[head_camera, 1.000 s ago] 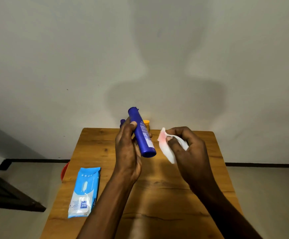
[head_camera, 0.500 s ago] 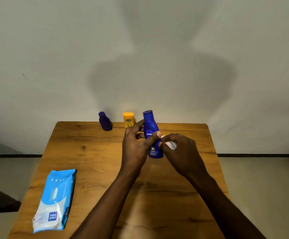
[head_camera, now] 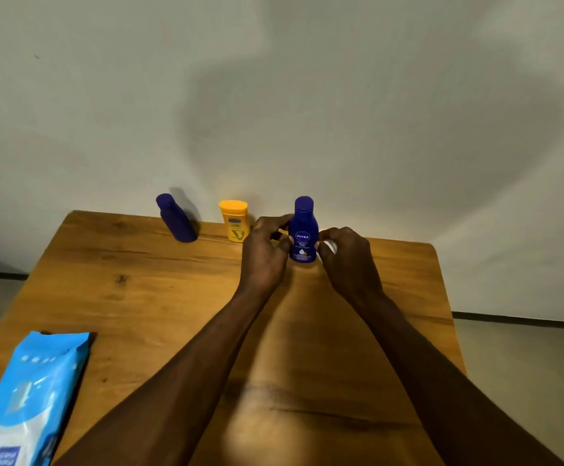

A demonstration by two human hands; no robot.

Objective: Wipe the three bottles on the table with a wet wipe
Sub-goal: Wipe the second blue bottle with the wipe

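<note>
A dark blue Nivea bottle (head_camera: 303, 230) stands upright on the wooden table (head_camera: 139, 297) near its far edge. My left hand (head_camera: 264, 253) grips the bottle from the left, thumb and fingers curled round it. Just right of the bottle, my right hand (head_camera: 346, 255) holds a bunched white wet wipe (head_camera: 330, 245), mostly hidden under the fingers. A small yellow bottle (head_camera: 235, 222) and a second dark blue bottle (head_camera: 174, 218) stand to the left by the wall.
A light blue pack of wet wipes (head_camera: 28, 398) lies at the table's near left corner. A pale wall rises right behind the table's far edge. Floor shows on both sides of the table.
The blue bottle went from tilted in the air in my left hand to standing upright on the table. My right hand with the wipe moved in beside it. The camera tilted down.
</note>
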